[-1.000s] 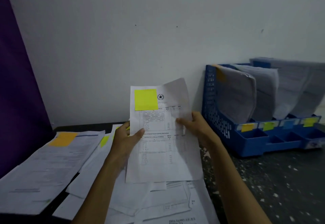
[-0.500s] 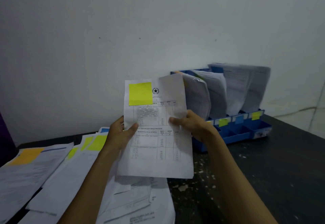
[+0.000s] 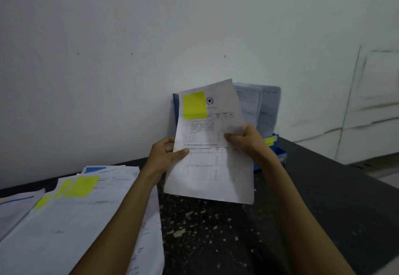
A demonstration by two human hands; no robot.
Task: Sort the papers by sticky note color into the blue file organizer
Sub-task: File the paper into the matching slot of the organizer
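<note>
Two hands hold one sheet (image 3: 207,166) upright in front of the organizer (image 3: 280,156).
Head view: the left hand (image 3: 166,153) pinches the sheet's left edge and the right hand (image 3: 248,143) grips its right edge. A yellow note (image 3: 194,105) sticks at its top left. A pile (image 3: 75,220) lies left on the table (image 3: 313,188).

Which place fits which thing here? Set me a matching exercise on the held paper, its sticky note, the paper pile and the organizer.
Things: 1 held paper; 2 yellow sticky note; 3 paper pile; 4 blue file organizer.
Places: a on the table, left side; b behind the held paper; c gripped by left hand and right hand; d on the held paper's top left corner.
Pairs: 1-c, 2-d, 3-a, 4-b.
</note>
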